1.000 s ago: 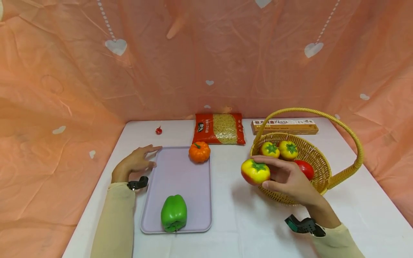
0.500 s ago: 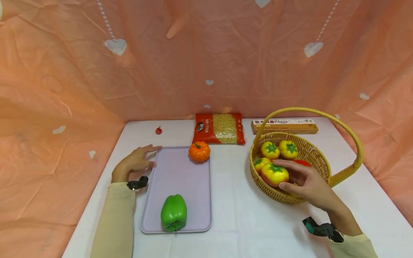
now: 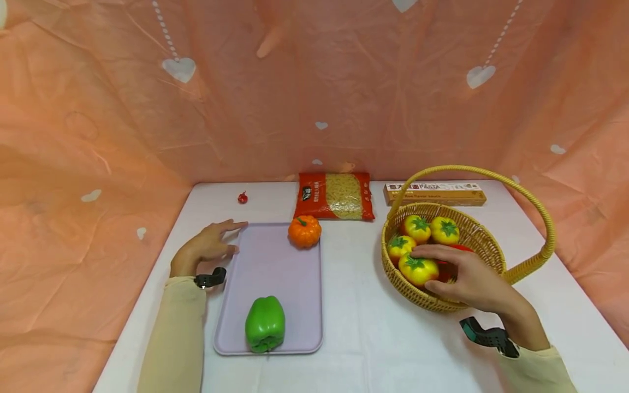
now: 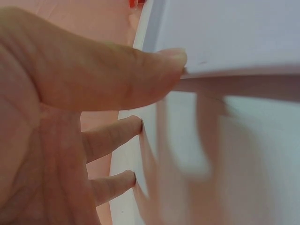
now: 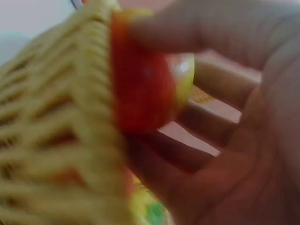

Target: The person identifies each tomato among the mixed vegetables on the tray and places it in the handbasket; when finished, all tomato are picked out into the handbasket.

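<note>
My right hand [image 3: 464, 275] is inside the front of a wicker basket [image 3: 410, 297], holding a yellow-and-red persimmon [image 3: 417, 270] with a green leafy top. The right wrist view has the thumb on one side of this persimmon [image 5: 145, 89] and the fingers on the other, at the woven rim. Three similar persimmons [image 3: 445, 230] and a red item [image 3: 461, 248], partly hidden by the hand, lie in the basket. My left hand [image 3: 208, 243] rests at the left edge of a pale purple tray [image 3: 275, 267]; its thumb [image 4: 140, 77] touches the rim, fingers extended.
The tray bears a green bell pepper [image 3: 265, 324] at its front and a small orange pumpkin [image 3: 304, 231] at its back right corner. Behind stand a red pasta bag [image 3: 335, 196], a pasta box [image 3: 434, 194] and a tiny red item [image 3: 243, 198]. The basket's tall handle [image 3: 538, 210] arches above it.
My right hand has carried the persimmon rightward from the basket's left rim to its front inside. The fruits behind have shifted slightly right. My left hand has stayed put.
</note>
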`<control>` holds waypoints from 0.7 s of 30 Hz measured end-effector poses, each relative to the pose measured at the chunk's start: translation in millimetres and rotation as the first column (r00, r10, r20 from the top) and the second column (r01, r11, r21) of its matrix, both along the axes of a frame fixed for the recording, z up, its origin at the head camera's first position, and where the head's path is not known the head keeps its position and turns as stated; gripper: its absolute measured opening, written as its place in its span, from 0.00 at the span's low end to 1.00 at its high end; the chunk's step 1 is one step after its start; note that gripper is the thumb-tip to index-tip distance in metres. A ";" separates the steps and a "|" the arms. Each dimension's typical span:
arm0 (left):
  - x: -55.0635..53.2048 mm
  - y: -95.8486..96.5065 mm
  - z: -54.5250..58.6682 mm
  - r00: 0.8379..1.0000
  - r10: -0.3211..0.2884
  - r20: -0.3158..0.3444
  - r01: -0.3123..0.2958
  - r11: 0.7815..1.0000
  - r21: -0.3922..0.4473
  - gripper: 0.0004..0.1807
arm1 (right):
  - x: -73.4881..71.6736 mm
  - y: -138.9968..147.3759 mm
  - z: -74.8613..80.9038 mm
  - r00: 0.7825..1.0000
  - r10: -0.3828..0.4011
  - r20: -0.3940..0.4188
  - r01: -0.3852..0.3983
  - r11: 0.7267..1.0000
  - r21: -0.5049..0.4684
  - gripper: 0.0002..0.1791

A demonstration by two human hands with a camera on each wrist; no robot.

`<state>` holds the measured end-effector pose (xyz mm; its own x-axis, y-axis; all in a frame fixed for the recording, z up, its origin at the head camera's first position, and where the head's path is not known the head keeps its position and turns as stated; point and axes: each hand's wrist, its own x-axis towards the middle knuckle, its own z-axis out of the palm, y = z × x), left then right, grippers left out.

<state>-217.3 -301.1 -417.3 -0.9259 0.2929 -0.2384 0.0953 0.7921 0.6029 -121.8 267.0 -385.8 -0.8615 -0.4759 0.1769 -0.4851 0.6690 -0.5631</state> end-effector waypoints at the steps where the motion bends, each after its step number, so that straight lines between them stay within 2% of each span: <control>1: -0.3 0.0 0.4 1.000 0.000 0.001 0.000 1.000 -0.001 0.40 | -1.8 -2.6 -1.6 1.000 -0.009 -0.011 0.010 1.000 0.014 0.32; 6: -1.3 1.7 1.1 1.000 -0.003 0.002 0.003 1.000 -0.006 0.40 | -9.8 -15.5 -11.9 0.998 -0.051 -0.041 0.053 0.997 0.062 0.33; 9: -1.8 2.5 0.8 1.000 -0.010 0.000 0.010 1.000 -0.014 0.40 | -10.8 -18.9 -12.7 0.996 -0.074 -0.057 0.078 0.994 0.073 0.34; 17: -1.3 2.0 1.5 1.000 -0.009 -0.012 0.009 1.000 -0.025 0.39 | -11.3 -19.7 -0.1 0.985 -0.131 -0.110 0.134 0.991 0.028 0.32; 21: 4.6 -1.8 9.1 0.999 -0.021 -0.049 0.018 0.999 -0.044 0.37 | -14.4 -22.5 7.8 0.975 -0.150 -0.162 0.149 0.989 -0.019 0.30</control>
<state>-212.7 -302.9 -408.2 -0.9312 0.3015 -0.2049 0.1401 0.8149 0.5624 -136.2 244.5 -377.9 -0.8825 -0.3419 0.3228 -0.4649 0.7376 -0.4897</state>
